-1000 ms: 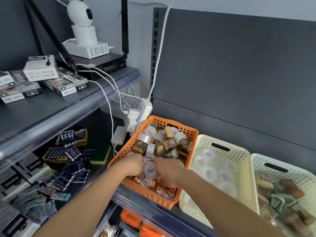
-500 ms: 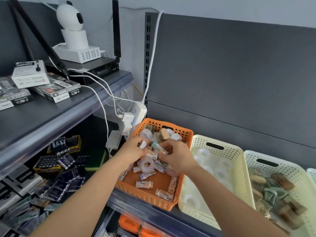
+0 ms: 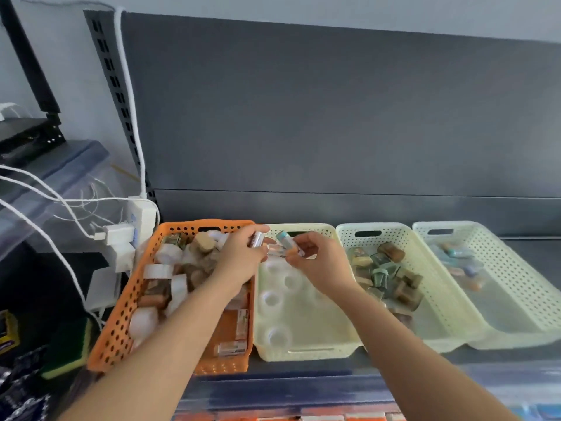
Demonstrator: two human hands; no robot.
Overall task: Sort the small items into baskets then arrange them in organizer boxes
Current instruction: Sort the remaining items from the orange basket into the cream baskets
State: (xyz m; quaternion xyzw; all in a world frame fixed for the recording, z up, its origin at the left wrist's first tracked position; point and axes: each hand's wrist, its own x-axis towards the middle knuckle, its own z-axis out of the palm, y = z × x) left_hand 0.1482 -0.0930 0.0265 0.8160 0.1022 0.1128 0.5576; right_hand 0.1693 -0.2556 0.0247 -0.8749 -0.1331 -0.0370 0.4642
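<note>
Left hand (image 3: pixel 239 259) and right hand (image 3: pixel 318 262), earlier down in the orange basket (image 3: pixel 121 323), now hover close together above its border with the neighbouring cream basket (image 3: pixel 306 317), left pinching a small labelled tube (image 3: pixel 256 239), right pinching a teal-capped tube (image 3: pixel 287 242).

Body in view: two arms and their grips, seen from above
Left grip (image 3: pixel 239 262): a bare hand with a broad rounded back and slender fingers (image 3: pixel 258 230), its outline slightly blurred
Left forearm (image 3: pixel 170 344): bare and smooth, narrow at the wrist, widening steadily toward the bottom edge
Right grip (image 3: pixel 318 268): a bare hand, slim, with long tapering fingers and a soft blur at the tips
Right forearm (image 3: pixel 409 354): bare and smooth, narrow at the wrist, thicker lower down
Covering: skin uncovered from fingertips to the edge of view on both sides
Fine detail: nails and skin creases too blurred to tell
</note>
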